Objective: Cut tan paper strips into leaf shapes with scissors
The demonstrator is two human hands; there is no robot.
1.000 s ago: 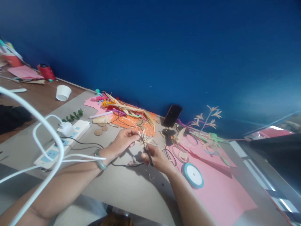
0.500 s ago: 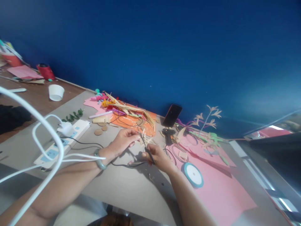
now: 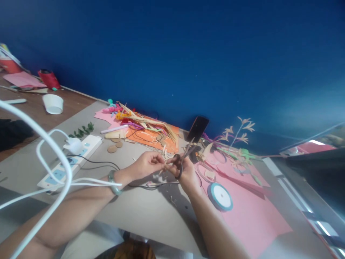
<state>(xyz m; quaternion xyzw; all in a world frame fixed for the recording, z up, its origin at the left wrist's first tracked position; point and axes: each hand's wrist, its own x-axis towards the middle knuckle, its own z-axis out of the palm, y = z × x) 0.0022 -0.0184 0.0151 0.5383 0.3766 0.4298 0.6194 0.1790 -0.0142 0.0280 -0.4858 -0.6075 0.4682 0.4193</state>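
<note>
My right hand [image 3: 185, 175] has its fingers through the handles of a pair of dark-handled scissors [image 3: 179, 166], whose blades point up and away from me. Its thumb and forefinger reach to the fingertips of my left hand [image 3: 149, 164]. The left hand is pinched closed, and what sits between its fingertips is too small to make out. Pale cut strips [image 3: 167, 154] lie on the table just beyond both hands. Behind them is an orange sheet [image 3: 144, 139] with a bundle of straw-coloured strips [image 3: 151, 125] on it.
A white power strip [image 3: 72, 162] with cables lies at the left, and a thick white cable [image 3: 63, 151] loops across the near left. Behind the hands a phone [image 3: 198, 127] leans upright. At the right are a tape roll [image 3: 221, 196], pink paper [image 3: 250, 219] and a straw-coloured flower stem [image 3: 237, 133].
The scissors have swung from pointing toward my left hand to pointing up and right, hanging on my right fingers. My right fingertips have moved to meet the left ones.
</note>
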